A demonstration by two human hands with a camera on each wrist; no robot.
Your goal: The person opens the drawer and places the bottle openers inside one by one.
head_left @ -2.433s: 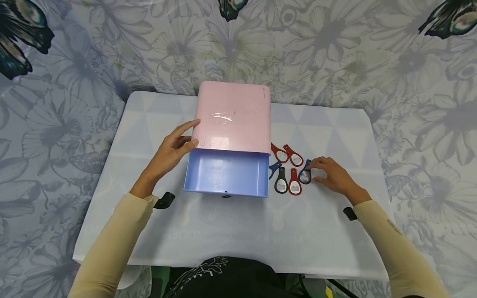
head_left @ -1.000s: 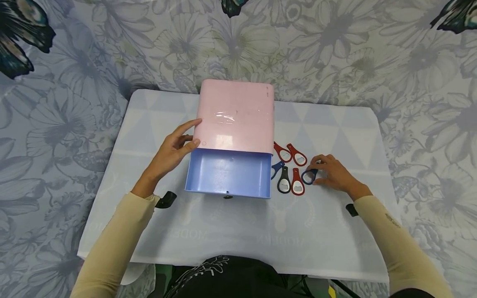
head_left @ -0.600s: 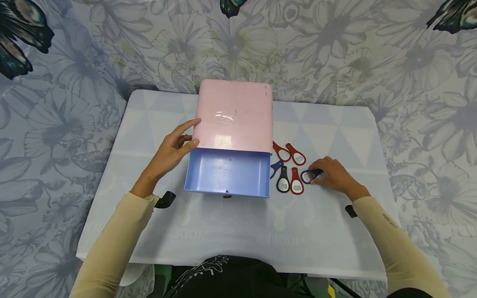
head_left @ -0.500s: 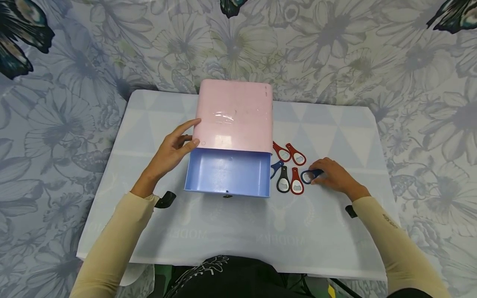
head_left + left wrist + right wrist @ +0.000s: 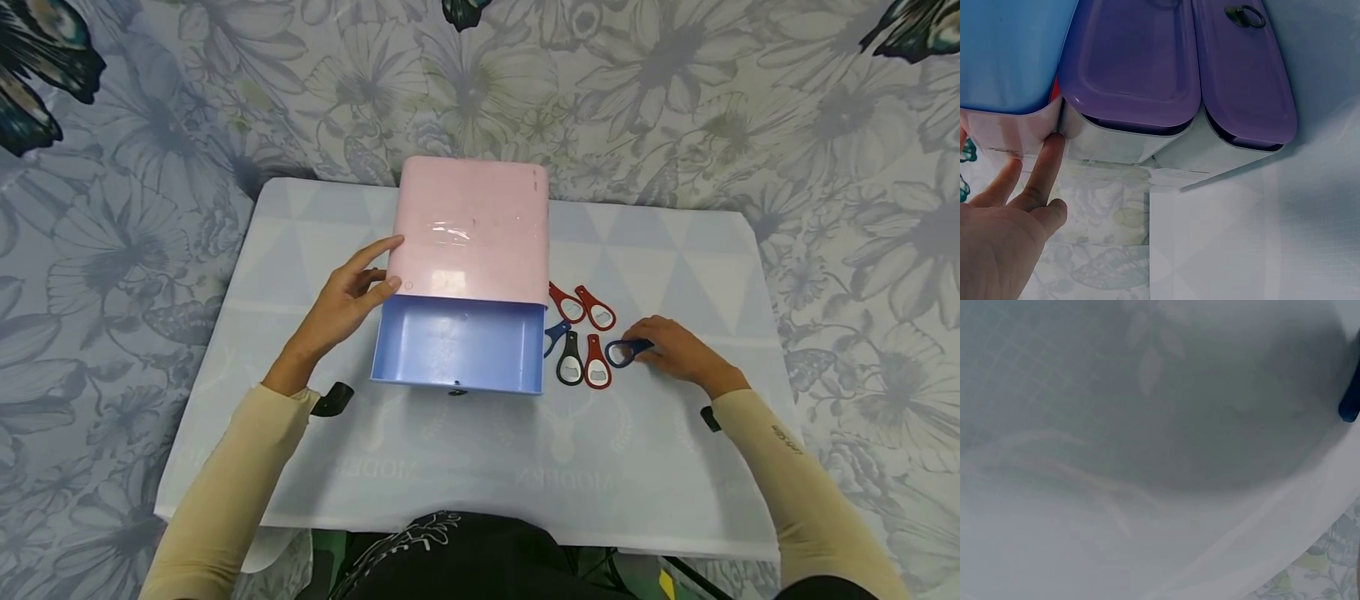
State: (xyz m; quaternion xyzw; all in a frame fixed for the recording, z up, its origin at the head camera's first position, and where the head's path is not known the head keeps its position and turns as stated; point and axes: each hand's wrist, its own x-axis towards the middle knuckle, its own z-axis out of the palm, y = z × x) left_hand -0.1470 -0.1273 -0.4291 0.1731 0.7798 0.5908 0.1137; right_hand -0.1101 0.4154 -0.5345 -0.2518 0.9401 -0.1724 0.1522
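Observation:
My left hand point(image 5: 339, 302) rests with extended fingers against the left side of a pink drawer box point(image 5: 471, 225). Its top blue drawer point(image 5: 457, 342) is pulled out, with a bare floor inside. At the right, my right hand point(image 5: 678, 354) pinches the handle of a blue bottle opener point(image 5: 619, 353), whose ring points left; some of the fingers are hidden. Only that handle's blue end point(image 5: 1350, 407) shows at the edge of the right wrist view. Beside it lie a red bottle opener point(image 5: 597, 367) and a black bottle opener point(image 5: 570, 363).
Behind those lie two more red bottle openers point(image 5: 596, 310) and another blue one point(image 5: 556, 335), partly hidden by the drawer. Purple drawer fronts point(image 5: 1132, 69) with ring pulls sit closed below the blue drawer. A patterned white cloth covers the table point(image 5: 480, 475); floral fabric point(image 5: 630, 92) hangs behind.
The blue bottle opener at my right hand has turned from roughly upright to lying sideways, its handle now toward the hand, which has shifted slightly right. The left hand stays on the box.

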